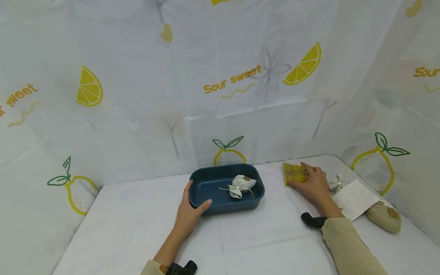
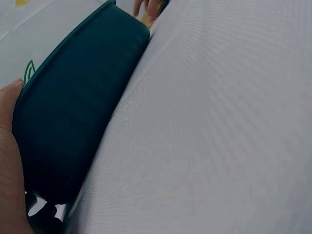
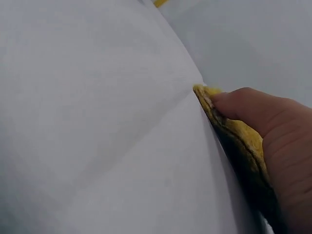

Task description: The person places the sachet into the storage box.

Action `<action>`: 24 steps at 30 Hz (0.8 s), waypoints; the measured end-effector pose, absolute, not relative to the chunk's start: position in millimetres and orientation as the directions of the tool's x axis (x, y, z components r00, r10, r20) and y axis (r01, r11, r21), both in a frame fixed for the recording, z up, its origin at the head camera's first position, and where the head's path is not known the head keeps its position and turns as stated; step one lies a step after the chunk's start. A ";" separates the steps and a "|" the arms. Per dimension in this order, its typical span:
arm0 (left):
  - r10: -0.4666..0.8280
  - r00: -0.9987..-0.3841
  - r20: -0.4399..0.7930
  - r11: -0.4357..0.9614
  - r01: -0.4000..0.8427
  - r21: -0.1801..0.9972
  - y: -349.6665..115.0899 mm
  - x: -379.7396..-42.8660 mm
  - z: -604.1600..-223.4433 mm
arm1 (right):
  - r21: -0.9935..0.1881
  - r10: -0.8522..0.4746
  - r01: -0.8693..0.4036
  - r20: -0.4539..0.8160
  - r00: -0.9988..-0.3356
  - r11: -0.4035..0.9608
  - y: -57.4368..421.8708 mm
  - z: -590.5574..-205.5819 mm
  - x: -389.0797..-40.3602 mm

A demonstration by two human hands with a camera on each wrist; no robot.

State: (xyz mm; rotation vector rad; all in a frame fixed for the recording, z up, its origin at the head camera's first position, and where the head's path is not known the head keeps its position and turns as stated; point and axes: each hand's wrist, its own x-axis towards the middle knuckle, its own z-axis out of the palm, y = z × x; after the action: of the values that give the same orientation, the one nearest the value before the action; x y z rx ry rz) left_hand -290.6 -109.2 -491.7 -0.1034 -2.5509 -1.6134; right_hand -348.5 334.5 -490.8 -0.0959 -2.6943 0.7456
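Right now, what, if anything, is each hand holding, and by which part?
Seen from the head, the left hand grips the tray by its left end, and the right hand holds the yellow pouch by its right side.

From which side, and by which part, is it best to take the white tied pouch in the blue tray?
Probably from above, pinching the white pouch by its rounded body. It lies near the right end of the blue tray, whose raised walls would hinder a sideways approach, and its full body should offer more to hold than the tied neck.
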 end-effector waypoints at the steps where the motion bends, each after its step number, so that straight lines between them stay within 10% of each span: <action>1: -0.007 -0.990 0.139 0.428 0.123 0.895 -109.3 -290.4 -491.5 | -0.501 0.144 -0.034 0.312 -0.939 0.865 332.5 -491.3 -348.8; 24: -0.008 -0.991 0.137 0.414 0.121 0.902 -109.4 -291.0 -490.2 | -0.482 0.002 -0.122 0.248 -0.969 0.868 323.5 -491.6 -347.4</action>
State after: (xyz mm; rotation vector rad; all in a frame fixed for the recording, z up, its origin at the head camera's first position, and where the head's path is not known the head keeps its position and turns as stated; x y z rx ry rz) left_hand -291.0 -109.4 -490.2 -0.1014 -2.5390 -1.6354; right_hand -347.4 323.5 -491.6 0.0916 -2.7998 0.7453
